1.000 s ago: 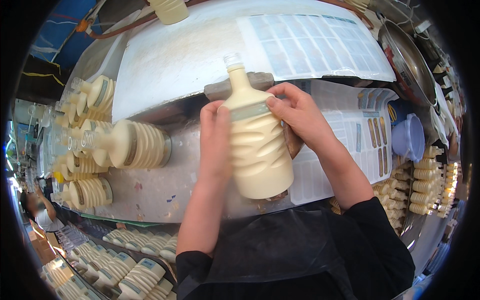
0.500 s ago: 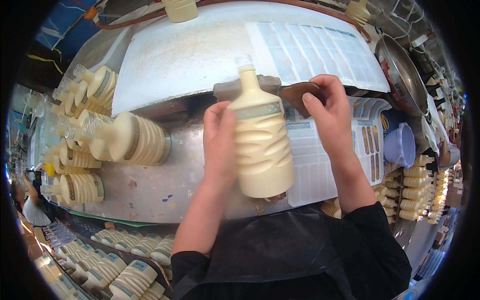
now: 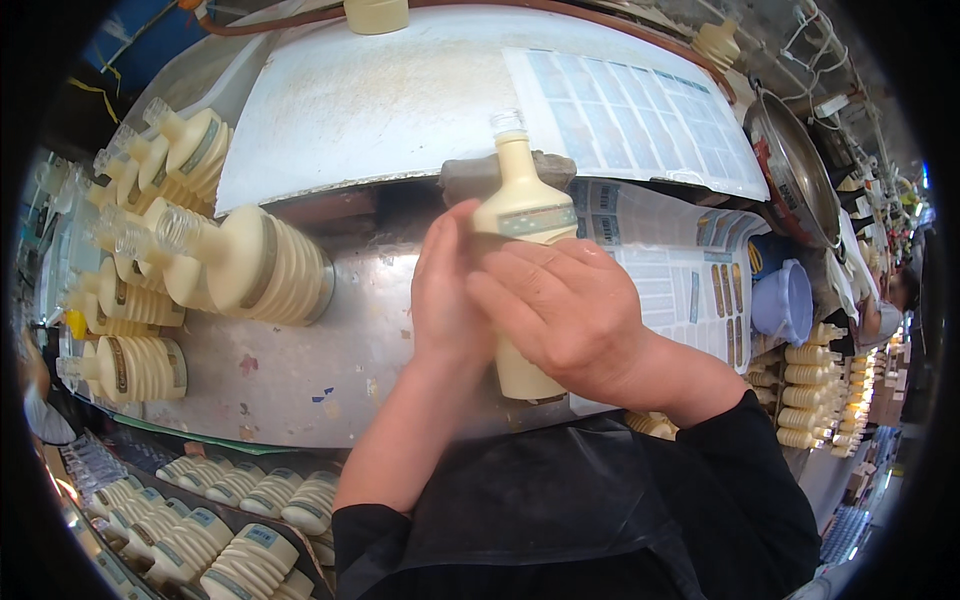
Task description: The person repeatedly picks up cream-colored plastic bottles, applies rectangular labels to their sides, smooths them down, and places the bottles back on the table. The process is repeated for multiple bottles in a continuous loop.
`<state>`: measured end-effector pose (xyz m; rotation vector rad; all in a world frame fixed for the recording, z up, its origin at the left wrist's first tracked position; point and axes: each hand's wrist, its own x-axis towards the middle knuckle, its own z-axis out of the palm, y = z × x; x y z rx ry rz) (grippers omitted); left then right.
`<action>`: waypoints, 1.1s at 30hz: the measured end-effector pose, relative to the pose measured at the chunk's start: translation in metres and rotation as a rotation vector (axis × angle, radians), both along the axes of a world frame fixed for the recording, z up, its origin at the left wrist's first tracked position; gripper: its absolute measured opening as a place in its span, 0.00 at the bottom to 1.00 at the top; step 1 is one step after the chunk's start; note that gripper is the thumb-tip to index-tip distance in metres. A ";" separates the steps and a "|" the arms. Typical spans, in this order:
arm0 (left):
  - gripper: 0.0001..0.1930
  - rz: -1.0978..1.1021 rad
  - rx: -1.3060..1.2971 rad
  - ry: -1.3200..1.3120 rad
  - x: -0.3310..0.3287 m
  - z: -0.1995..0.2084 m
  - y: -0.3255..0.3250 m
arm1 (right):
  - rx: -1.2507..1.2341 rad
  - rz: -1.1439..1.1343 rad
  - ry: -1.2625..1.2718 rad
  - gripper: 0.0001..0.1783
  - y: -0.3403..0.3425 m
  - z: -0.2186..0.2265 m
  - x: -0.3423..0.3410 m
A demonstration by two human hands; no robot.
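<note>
In front of me lies a cream bottle (image 3: 528, 376) with a ribbed body, its clear threaded neck pointing away. A blue-green patterned label band (image 3: 540, 221) crosses its shoulder. My left hand (image 3: 441, 290) is against the bottle's left side, fingers bent along it. Across the bottle's middle, just below the band, lies my right hand (image 3: 570, 305), back upward, hiding most of the ribs. A dark edge shows under its fingers, matching the flat brown scraper seen a moment earlier; the rest of that scraper is hidden. Behind the shoulder sits a grey-brown block (image 3: 470, 180).
Several cream bottles (image 3: 262, 265) stand at the left of the metal table (image 3: 300, 385). Label sheets (image 3: 650, 285) lie at right, more (image 3: 620, 110) on the white board (image 3: 380, 100). A lilac bucket (image 3: 783, 302) and round metal pan (image 3: 800, 165) are far right; bottles fill a crate (image 3: 250, 565) lower left.
My right hand has swung left and down from beside the bottle onto its middle, taking the brown scraper along. My left hand remains at the bottle's left side. The view has shifted slightly.
</note>
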<state>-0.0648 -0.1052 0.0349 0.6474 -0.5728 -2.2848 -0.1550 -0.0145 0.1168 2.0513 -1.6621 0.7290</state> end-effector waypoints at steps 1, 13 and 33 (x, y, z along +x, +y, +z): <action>0.18 -0.002 0.024 0.009 0.000 -0.003 0.000 | 0.068 0.000 -0.015 0.17 0.003 0.007 0.003; 0.19 0.002 0.041 0.001 0.001 0.016 0.004 | -0.053 -0.163 -0.883 0.14 -0.022 0.016 -0.026; 0.24 -0.043 -0.454 -0.358 0.000 0.021 0.014 | -0.061 -0.159 -0.947 0.20 -0.030 -0.016 -0.070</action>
